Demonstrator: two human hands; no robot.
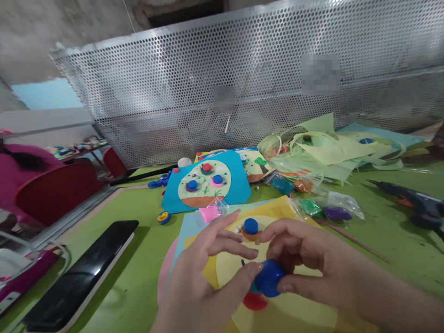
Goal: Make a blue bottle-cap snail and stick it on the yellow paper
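Observation:
My right hand (305, 259) grips a round blue bottle cap (271, 277) between thumb and curled fingers, above a pale yellow paper oval (287, 314). A bit of teal clay shows at the cap's left side. My left hand (211, 273) has its fingers stretched apart, the thumb tip at the teal edge. Beneath them, a red piece (255, 301) lies on the oval. Beyond my fingers sits another blue cap (250, 226) on orange-brown clay, beside small white balls. A darker yellow sheet (282, 206) lies under the oval.
A finished-looking blue card (241, 185) with caps lies behind. Clay packets (336, 213) and a glue gun (412, 199) are at the right, paper strips (322, 143) at the back. A phone (83, 273) and power strip (27, 277) lie left. Perforated metal (194, 92) stands behind.

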